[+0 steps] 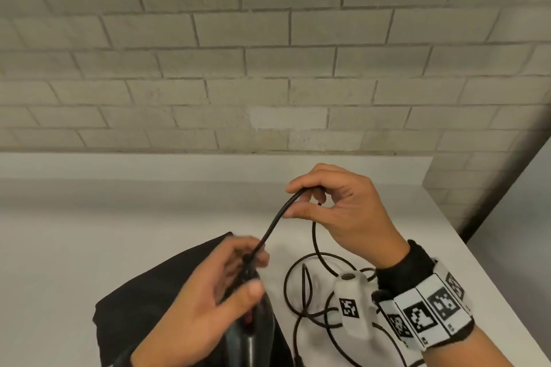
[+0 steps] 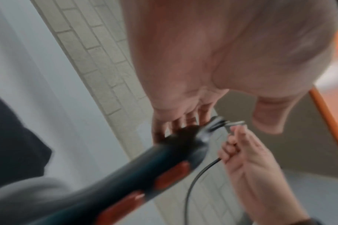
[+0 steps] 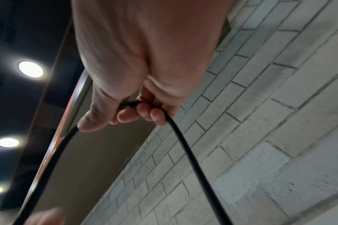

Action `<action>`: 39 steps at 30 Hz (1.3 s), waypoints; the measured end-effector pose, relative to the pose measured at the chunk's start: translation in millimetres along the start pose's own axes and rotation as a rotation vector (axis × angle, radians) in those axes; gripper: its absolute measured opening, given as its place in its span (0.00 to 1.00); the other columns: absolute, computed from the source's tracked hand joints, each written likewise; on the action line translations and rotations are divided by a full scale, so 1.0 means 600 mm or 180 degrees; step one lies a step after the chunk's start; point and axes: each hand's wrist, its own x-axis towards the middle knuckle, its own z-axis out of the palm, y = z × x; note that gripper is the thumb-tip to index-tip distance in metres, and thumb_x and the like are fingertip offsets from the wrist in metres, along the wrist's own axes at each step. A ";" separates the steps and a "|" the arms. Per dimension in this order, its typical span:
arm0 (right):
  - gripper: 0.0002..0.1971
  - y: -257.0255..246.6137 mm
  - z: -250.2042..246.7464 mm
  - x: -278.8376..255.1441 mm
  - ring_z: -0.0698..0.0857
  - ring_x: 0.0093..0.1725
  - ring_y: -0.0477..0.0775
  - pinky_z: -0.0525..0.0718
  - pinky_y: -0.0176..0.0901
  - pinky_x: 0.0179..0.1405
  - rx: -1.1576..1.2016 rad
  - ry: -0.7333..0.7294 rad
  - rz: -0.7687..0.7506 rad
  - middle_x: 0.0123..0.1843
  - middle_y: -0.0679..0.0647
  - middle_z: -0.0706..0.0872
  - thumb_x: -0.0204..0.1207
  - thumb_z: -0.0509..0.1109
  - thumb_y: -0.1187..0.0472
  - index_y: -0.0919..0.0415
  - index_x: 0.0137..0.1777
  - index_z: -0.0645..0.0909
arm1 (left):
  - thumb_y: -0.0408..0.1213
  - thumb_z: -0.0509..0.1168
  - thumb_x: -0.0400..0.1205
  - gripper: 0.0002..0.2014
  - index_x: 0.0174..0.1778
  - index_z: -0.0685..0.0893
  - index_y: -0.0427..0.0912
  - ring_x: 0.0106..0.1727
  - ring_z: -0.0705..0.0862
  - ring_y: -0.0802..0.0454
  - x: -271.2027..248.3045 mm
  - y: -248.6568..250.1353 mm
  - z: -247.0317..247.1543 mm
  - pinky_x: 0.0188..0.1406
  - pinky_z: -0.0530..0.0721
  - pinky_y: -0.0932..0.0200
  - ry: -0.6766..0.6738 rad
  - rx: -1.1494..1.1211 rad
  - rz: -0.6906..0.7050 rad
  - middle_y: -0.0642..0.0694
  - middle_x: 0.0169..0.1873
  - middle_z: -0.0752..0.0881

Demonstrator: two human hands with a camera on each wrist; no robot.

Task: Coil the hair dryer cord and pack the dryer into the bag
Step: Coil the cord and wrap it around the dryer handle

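In the head view, the left hand (image 1: 208, 301) is holding the hair dryer (image 1: 253, 328) low over the black bag (image 1: 143, 307), fingers curling around its handle near where the cord (image 1: 275, 225) comes out; the bag is lying flat on the white table (image 1: 89, 232). The right hand (image 1: 340, 211) is raised above the table, pinching the cord between thumb and curled fingers, while the rest of the cord is lying in loose loops on the table (partly under the right wrist). The left wrist view is blurring badly, but the dryer's dark handle (image 2: 126, 175) with its orange-red buttons seems to be resting against the left fingers (image 2: 185, 120), and the right hand (image 2: 247, 159) is gripping the cord just beside it. In the right wrist view, the right fingers (image 3: 143, 112) are closing around the cord (image 3: 191, 155), which is hanging down on both sides of the hand before the brick wall (image 3: 270, 106).
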 end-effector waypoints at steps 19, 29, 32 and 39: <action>0.07 0.087 0.035 -0.145 0.86 0.37 0.47 0.86 0.47 0.47 -0.0604 -0.0953 0.1475 0.36 0.53 0.86 0.80 0.66 0.48 0.47 0.51 0.83 | 0.45 0.59 0.85 0.14 0.42 0.83 0.39 0.22 0.61 0.57 0.076 0.074 0.009 0.21 0.70 0.63 0.1282 -0.2725 -0.0283 0.52 0.23 0.60; 0.05 0.062 -0.081 -0.207 0.86 0.47 0.45 0.79 0.29 0.47 -0.1216 -0.0105 0.0546 0.45 0.41 0.84 0.77 0.71 0.48 0.43 0.49 0.88 | 0.44 0.57 0.88 0.14 0.49 0.83 0.40 0.23 0.65 0.56 0.071 0.057 -0.018 0.23 0.74 0.63 0.1590 -0.2717 -0.0090 0.51 0.24 0.65; 0.09 0.030 -0.090 -0.201 0.84 0.35 0.49 0.80 0.34 0.36 -0.0496 0.0317 0.0359 0.36 0.45 0.84 0.72 0.73 0.59 0.46 0.49 0.91 | 0.43 0.57 0.86 0.14 0.45 0.83 0.40 0.25 0.68 0.55 0.071 0.057 -0.009 0.32 0.74 0.57 0.1629 -0.2296 0.0036 0.50 0.25 0.68; 0.08 -0.050 -0.051 -0.149 0.76 0.30 0.38 0.72 0.25 0.31 -0.0997 -0.0431 -0.0187 0.35 0.40 0.79 0.80 0.68 0.49 0.46 0.52 0.88 | 0.43 0.56 0.85 0.17 0.37 0.86 0.43 0.26 0.78 0.47 0.075 0.055 0.023 0.40 0.78 0.55 0.1456 -0.1635 0.0277 0.43 0.25 0.70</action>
